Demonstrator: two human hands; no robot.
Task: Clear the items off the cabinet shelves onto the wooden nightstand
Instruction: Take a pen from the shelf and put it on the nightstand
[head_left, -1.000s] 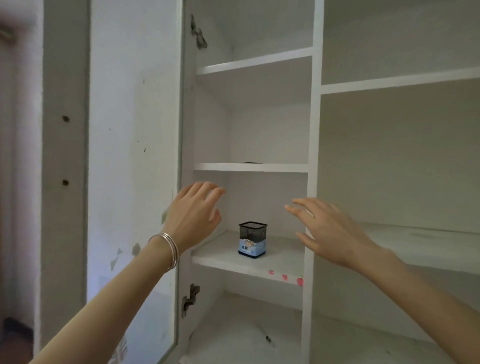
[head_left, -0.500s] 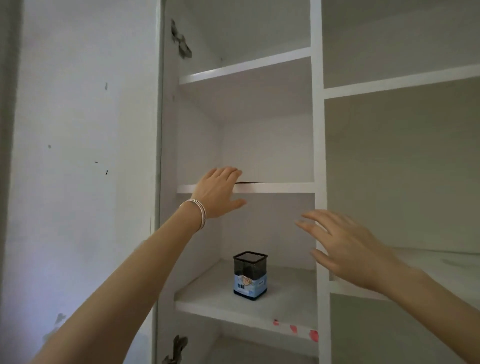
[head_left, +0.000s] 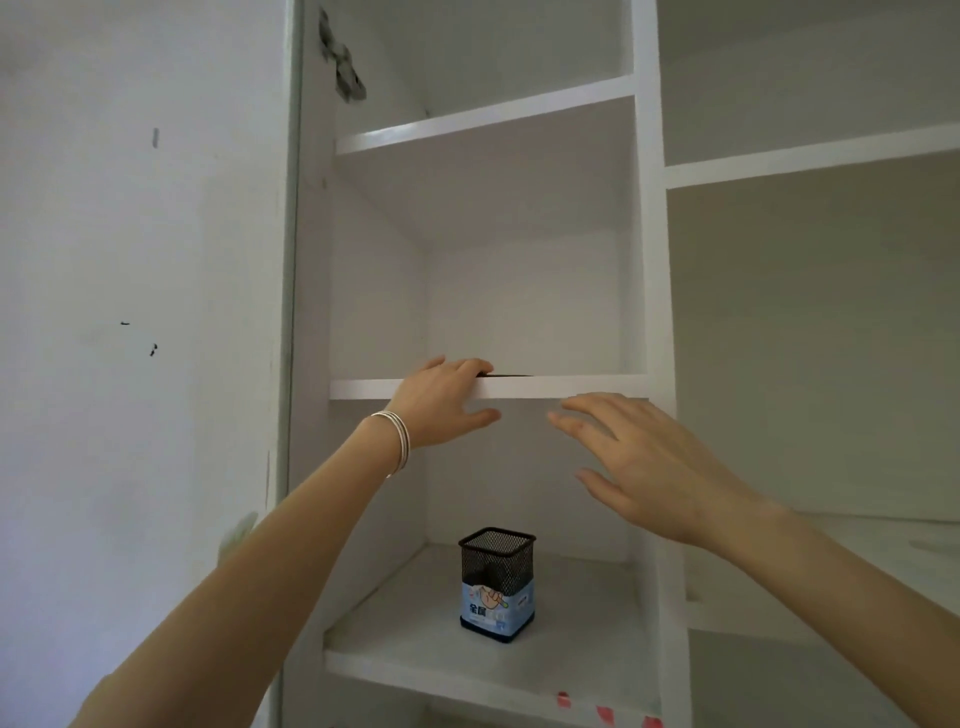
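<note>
The white cabinet has a middle shelf (head_left: 571, 387) at hand height. On it lies a thin dark flat item (head_left: 511, 374), of which only an edge shows. My left hand (head_left: 441, 402), a bangle on its wrist, reaches over the shelf's front edge with its fingertips at that item and its thumb below the board. My right hand (head_left: 644, 467) hovers just under the shelf with fingers spread, holding nothing. A black mesh pen holder (head_left: 496, 584) with a blue label stands on the lower shelf (head_left: 405, 649). The nightstand is out of view.
The open cabinet door (head_left: 145, 312) stands at my left, with a hinge (head_left: 343, 67) at the top of the frame. A vertical divider (head_left: 654, 312) separates the right-hand compartments (head_left: 810, 338). Red marks (head_left: 602, 714) dot the lower shelf's front edge.
My view has tilted up and moved closer. My left hand rose from beside the door to the middle shelf's edge and onto the dark item. My right hand drifted up under that shelf.
</note>
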